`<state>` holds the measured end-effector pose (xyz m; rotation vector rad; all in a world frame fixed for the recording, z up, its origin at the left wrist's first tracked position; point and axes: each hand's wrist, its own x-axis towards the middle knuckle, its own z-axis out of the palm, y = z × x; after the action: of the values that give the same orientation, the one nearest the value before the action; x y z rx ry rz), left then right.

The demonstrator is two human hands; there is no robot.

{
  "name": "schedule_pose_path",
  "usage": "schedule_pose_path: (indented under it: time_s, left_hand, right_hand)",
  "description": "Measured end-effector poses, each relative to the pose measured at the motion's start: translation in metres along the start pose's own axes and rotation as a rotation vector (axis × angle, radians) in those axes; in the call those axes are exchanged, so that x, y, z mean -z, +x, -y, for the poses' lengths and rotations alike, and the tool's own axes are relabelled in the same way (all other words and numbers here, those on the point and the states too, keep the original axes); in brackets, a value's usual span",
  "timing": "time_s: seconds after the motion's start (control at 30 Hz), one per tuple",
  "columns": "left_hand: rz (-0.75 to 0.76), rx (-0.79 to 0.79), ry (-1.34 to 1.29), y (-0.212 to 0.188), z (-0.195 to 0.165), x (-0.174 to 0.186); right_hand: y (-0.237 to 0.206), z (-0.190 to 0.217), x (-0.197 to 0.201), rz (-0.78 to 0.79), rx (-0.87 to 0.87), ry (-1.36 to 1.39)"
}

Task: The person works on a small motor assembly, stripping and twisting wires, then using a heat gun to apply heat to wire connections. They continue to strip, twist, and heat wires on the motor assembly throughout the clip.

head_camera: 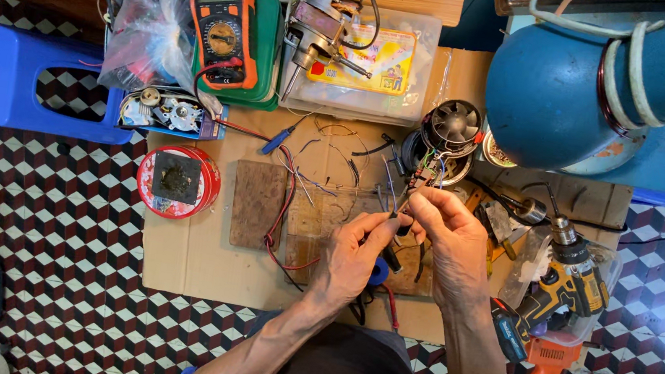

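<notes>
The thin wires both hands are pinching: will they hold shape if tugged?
Probably not: the thin wires curve loosely, so likely floppy. They run to the small motor, which might drag. The left hand and right hand pinch them.

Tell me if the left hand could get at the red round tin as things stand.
Probably yes: the left hand is pinching wires, but only open cardboard and a flat wooden block lie before the red round tin.

Fingers hide what the left hand [355,259] pinches.
</notes>
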<state>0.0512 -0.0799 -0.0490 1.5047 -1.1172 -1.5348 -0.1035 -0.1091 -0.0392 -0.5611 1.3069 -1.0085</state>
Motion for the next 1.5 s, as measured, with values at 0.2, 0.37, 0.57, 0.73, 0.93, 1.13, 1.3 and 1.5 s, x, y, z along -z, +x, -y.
schedule_pose_path:
  time_s: [0.2,0.37,0.57,0.73,0.93,1.13,1.3,1.5]
  left_hand:
    - [0.027,0.048,-0.015,0.000,-0.004,0.003]
    - [0.030,0.059,-0.021,-0.002,-0.008,0.002]
    - [0.054,0.173,-0.135,-0.015,-0.009,-0.002]
    - [0.053,0.267,-0.290,-0.009,0.004,-0.003]
    - [0.053,0.387,-0.339,-0.013,0.017,-0.006]
    - [-0.041,0.363,-0.289,-0.009,0.028,-0.011]
    - [-0.079,0.405,-0.239,-0.008,0.032,-0.012]
    - [-0.083,0.381,-0.241,-0.009,0.035,-0.007]
  right_hand:
    - [-0.003,0.002,-0.001,-0.023,0.015,-0.045]
    - [-0.005,-0.001,0.002,-0.060,0.032,-0.047]
    - [-0.013,0.000,0.008,-0.137,0.092,-0.037]
    - [-0.012,0.002,0.005,-0.163,0.080,-0.088]
    - [-0.019,-0.004,0.014,-0.264,0.087,-0.179]
    - [-0.021,-0.031,0.024,-0.289,-0.047,-0.145]
    - [-0.012,-0.044,0.018,-0.253,-0.116,-0.069]
    - [-0.007,-0.049,0.008,-0.132,-0.161,0.033]
